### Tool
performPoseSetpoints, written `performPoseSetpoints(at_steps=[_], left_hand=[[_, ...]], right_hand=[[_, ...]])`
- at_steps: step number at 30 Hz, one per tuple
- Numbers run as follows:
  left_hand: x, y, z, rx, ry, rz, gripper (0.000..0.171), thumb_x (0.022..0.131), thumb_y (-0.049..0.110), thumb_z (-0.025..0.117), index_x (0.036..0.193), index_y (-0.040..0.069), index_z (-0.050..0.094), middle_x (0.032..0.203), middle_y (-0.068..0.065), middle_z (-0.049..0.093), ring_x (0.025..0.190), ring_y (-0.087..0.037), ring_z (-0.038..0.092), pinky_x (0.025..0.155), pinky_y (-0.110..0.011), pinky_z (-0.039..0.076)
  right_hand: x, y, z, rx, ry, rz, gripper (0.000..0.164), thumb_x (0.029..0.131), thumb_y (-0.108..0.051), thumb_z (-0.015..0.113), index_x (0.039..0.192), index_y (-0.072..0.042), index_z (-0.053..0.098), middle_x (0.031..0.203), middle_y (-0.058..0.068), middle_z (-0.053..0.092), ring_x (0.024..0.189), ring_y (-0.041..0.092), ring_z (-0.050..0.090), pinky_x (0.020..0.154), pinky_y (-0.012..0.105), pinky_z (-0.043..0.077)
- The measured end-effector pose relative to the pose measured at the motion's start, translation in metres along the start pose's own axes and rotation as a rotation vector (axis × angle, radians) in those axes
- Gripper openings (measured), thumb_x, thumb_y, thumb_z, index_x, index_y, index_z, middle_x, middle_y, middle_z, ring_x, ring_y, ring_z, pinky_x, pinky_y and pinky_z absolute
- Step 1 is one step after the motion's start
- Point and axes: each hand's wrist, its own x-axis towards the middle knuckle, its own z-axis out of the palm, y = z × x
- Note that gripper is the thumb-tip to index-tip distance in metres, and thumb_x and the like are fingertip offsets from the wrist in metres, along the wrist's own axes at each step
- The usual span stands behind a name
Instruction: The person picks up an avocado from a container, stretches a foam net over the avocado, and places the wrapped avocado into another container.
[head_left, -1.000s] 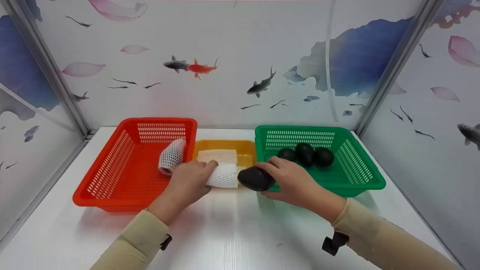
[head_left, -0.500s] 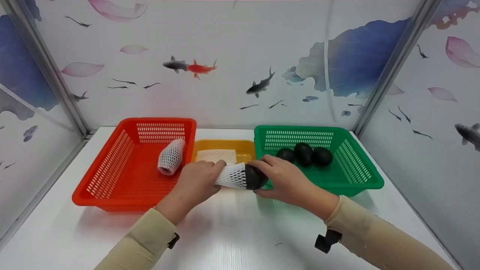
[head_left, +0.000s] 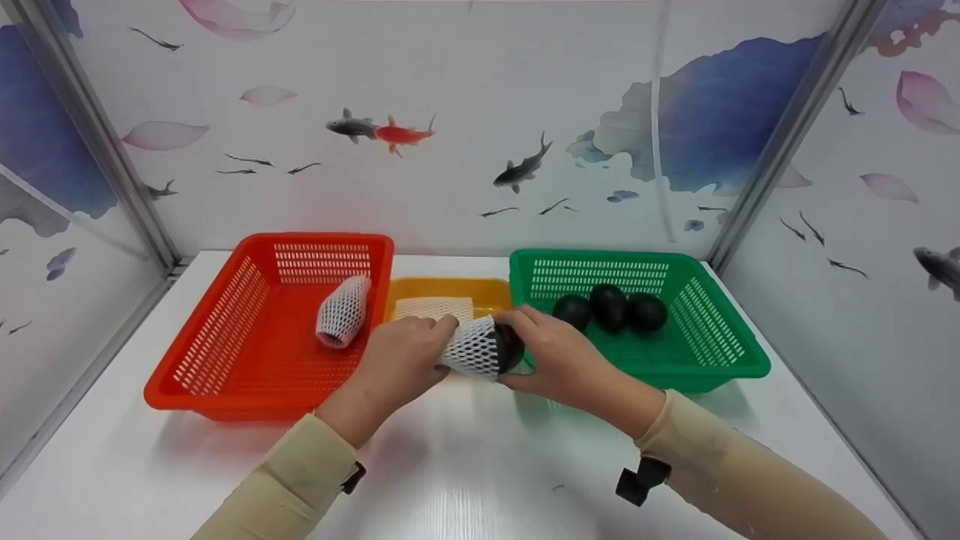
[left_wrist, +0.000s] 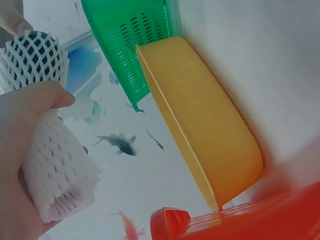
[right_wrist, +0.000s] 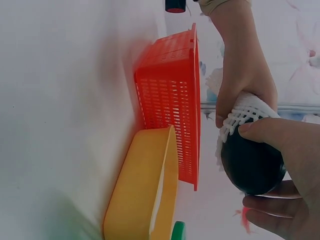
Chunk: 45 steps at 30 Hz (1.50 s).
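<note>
My left hand (head_left: 401, 360) grips a white foam net sleeve (head_left: 471, 348) with the thumb and fingers curled round it. In the left wrist view the sleeve's loose end (left_wrist: 62, 175) sticks out beyond that hand. A dark, smooth avocado-like fruit (right_wrist: 252, 160) sits partly inside the sleeve's mouth, its rounded end bare. My right hand (head_left: 559, 352) holds this fruit between thumb and fingers, the thumb at the net's edge in the right wrist view. Both hands are raised in front of the yellow bin (head_left: 491, 297).
At left stands a red basket (head_left: 217, 401) holding a net-wrapped item (head_left: 343, 311). More foam netting (head_left: 435, 307) lies in the yellow bin. The green basket (head_left: 720, 367) at right contains several dark fruits (head_left: 609, 307). Patterned panels enclose the white table (head_left: 465, 480).
The right hand has moved left, bringing the dark fruit into the sleeve's mouth. The net now stretches over much of the fruit. The left hand has shifted slightly right.
</note>
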Motion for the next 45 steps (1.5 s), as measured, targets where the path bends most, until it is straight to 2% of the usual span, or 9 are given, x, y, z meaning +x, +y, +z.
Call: performPoseSetpoints(at_steps=[9, 16, 22, 26, 34, 45], left_hand=[[-0.001, -0.002, 0.000, 0.024, 0.038, -0.001, 0.052, 0.074, 0.038, 0.085, 0.109, 0.013, 0.056, 0.089, -0.006, 0.069, 0.071, -0.021, 0.064, 0.061, -0.033, 0.054], [-0.002, -0.007, 0.000, 0.047, 0.073, -0.001, 0.049, 0.074, 0.037, 0.084, 0.108, 0.012, 0.058, 0.088, -0.007, 0.070, 0.068, -0.022, 0.064, 0.056, -0.032, 0.052], [-0.005, -0.009, -0.001, 0.050, 0.073, -0.010, 0.051, 0.073, 0.038, 0.084, 0.108, 0.011, 0.059, 0.088, -0.007, 0.070, 0.068, -0.022, 0.065, 0.057, -0.033, 0.053], [-0.004, -0.008, -0.003, 0.050, 0.075, -0.009, 0.052, 0.073, 0.039, 0.084, 0.108, 0.011, 0.059, 0.092, -0.008, 0.071, 0.071, -0.023, 0.065, 0.059, -0.034, 0.054], [-0.003, -0.004, -0.004, 0.053, 0.093, 0.001, 0.057, 0.071, 0.041, 0.086, 0.110, 0.010, 0.059, 0.096, -0.008, 0.071, 0.075, -0.024, 0.066, 0.065, -0.035, 0.056], [0.001, 0.006, -0.006, 0.029, 0.059, -0.048, 0.070, 0.069, 0.042, 0.087, 0.122, 0.009, 0.057, 0.108, -0.009, 0.068, 0.086, -0.025, 0.066, 0.075, -0.038, 0.056]], right_hand=[[-0.001, 0.003, 0.004, 0.154, 0.027, -0.001, 0.063, 0.077, -0.019, 0.085, 0.126, -0.008, 0.047, 0.122, 0.008, 0.056, 0.102, 0.019, 0.059, 0.087, 0.029, 0.053], [0.001, 0.011, 0.006, 0.178, 0.067, -0.112, 0.058, 0.077, -0.007, 0.083, 0.127, -0.006, 0.052, 0.123, 0.007, 0.055, 0.107, 0.017, 0.059, 0.088, 0.028, 0.052], [-0.001, 0.015, 0.007, 0.218, 0.113, -0.179, 0.052, 0.078, -0.003, 0.080, 0.124, -0.002, 0.057, 0.119, 0.007, 0.056, 0.108, 0.016, 0.061, 0.087, 0.025, 0.052], [-0.002, 0.016, 0.008, 0.197, 0.143, -0.191, 0.052, 0.077, -0.005, 0.082, 0.123, -0.003, 0.058, 0.118, 0.007, 0.058, 0.105, 0.016, 0.062, 0.087, 0.023, 0.051], [-0.001, 0.016, 0.009, 0.074, 0.226, -0.232, 0.053, 0.072, -0.015, 0.087, 0.120, -0.007, 0.063, 0.111, 0.004, 0.065, 0.096, 0.017, 0.065, 0.084, 0.029, 0.054], [0.001, 0.014, 0.010, 0.053, 0.261, -0.255, 0.050, 0.073, -0.020, 0.087, 0.117, -0.005, 0.067, 0.108, 0.005, 0.067, 0.095, 0.017, 0.064, 0.085, 0.029, 0.054]])
